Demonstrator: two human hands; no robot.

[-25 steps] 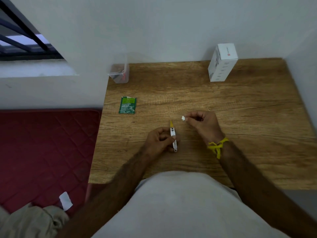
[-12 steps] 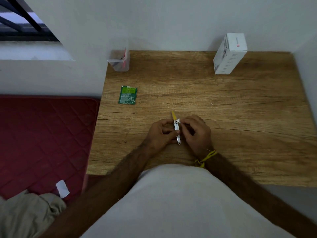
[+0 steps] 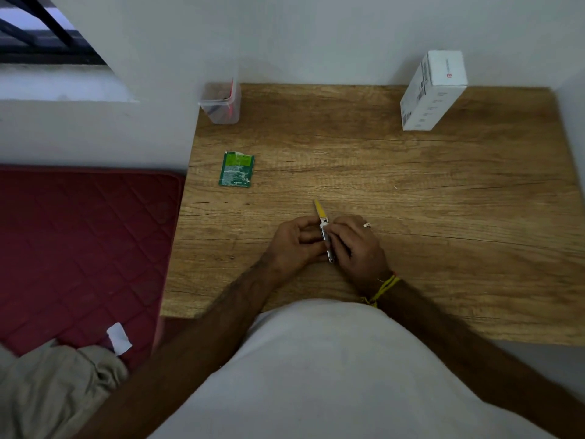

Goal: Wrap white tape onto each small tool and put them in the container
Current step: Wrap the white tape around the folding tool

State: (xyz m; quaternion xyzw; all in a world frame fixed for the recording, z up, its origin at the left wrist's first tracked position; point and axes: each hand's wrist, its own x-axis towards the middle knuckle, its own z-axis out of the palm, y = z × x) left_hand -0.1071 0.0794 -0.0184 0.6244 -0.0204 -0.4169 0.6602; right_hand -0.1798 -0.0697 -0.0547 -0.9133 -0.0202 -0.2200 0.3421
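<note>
While my left hand (image 3: 296, 240) grips the small tool (image 3: 325, 233) near the middle of the table (image 3: 443, 191) and my right hand (image 3: 354, 240) pinches white tape onto it, I think wrapping comes next, then the container (image 3: 221, 104) far left.

White box (image 3: 433, 90) bears a small red logo and barcodes, unreadable; green packet's (image 3: 236, 169) print too small to read.
</note>
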